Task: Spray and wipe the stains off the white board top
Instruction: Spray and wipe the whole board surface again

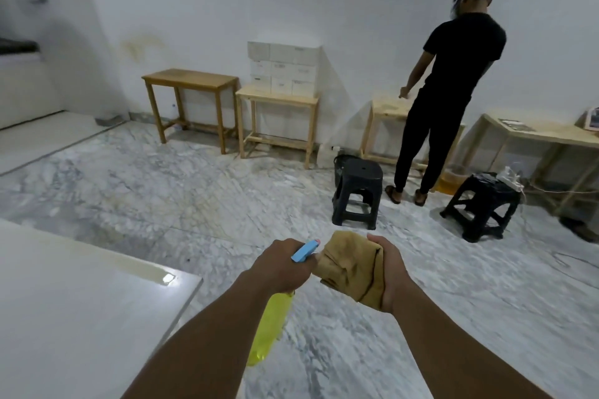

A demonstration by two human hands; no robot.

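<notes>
The white board top (81, 308) fills the lower left, glossy, with a yellowish film near its far right corner. My left hand (282, 266) grips a spray bottle (270, 324) with a yellow body and a blue nozzle that points up and to the right. My right hand (389, 275) holds a bunched tan cloth (351, 269) right beside the nozzle. Both hands hang over the marble floor, to the right of the board's corner.
A person in black (453, 84) stands at the back right, facing wooden tables (194, 81) along the wall. Two black plastic stools (356, 191) stand on the marble floor (194, 191). White boxes (282, 68) are stacked on one table.
</notes>
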